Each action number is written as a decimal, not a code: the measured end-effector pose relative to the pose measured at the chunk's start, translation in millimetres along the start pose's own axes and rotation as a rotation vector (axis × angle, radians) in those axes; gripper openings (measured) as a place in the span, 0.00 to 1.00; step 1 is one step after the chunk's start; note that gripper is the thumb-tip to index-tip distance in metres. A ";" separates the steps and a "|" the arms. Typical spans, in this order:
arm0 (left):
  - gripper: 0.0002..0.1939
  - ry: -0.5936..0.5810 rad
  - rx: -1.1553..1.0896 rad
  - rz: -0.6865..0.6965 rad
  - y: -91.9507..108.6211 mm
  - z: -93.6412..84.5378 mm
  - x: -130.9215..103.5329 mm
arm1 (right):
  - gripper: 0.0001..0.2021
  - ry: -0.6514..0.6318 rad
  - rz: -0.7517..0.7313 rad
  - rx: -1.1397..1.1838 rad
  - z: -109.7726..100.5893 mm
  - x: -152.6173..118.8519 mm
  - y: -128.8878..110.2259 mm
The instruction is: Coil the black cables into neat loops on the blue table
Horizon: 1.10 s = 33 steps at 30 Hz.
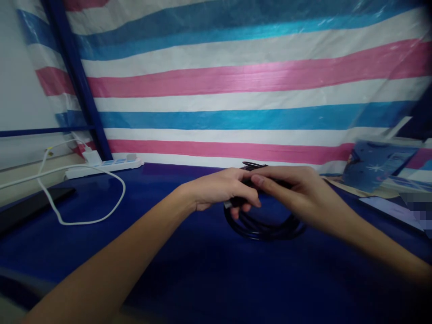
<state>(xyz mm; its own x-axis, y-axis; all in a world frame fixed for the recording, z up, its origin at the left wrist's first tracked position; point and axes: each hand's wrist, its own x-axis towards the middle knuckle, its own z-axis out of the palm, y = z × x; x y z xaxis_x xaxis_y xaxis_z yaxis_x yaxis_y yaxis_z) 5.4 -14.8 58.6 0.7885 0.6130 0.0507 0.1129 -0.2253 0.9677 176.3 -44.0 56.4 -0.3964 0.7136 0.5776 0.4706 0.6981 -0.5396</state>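
Note:
A black cable is gathered in a loose coil, just over or on the blue tabletop. My left hand is closed around one side of it, and a black plug end with a pale metal tip shows under the fingers. From the right, my right hand pinches the cable close to the left fingertips, its thumb pointing left. The two hands meet at the top of the coil and hide part of it. A short loop of cable sticks out behind them.
On the left, a white power strip holds a white charger with a looped white cord. A flat black object lies nearby. At right are a phone and a blue bag. A striped sheet hangs behind the blue table.

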 end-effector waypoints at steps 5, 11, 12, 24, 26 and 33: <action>0.06 0.194 -0.016 0.119 0.8 2.9 0.8 | 0.11 0.087 0.141 0.262 3.2 1.6 -0.9; 0.05 0.280 -0.285 0.245 -4.9 1.0 4.7 | 0.11 0.224 0.273 0.566 -3.9 5.2 3.5; 0.05 0.226 -0.302 0.220 -4.1 1.0 3.8 | 0.11 0.250 0.266 0.536 -4.4 4.8 2.9; 0.21 0.265 -0.239 0.103 5.0 8.3 0.2 | 0.22 0.270 0.153 0.260 7.4 -0.2 5.7; 0.21 0.289 -0.305 0.179 2.6 7.1 1.6 | 0.21 0.289 0.220 0.437 6.3 1.7 6.6; 0.19 -0.049 -0.309 -0.020 14.5 10.4 -8.7 | 0.25 0.203 0.177 0.243 -4.4 0.9 -0.5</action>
<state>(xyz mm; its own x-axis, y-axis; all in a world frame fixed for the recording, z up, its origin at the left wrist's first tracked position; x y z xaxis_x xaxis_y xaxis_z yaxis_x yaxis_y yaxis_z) 6.4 -31.3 69.6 0.8168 0.5764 0.0260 -0.0544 0.0321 0.9980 179.1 -43.9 59.9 -0.1492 0.8155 0.5591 0.3066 0.5758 -0.7579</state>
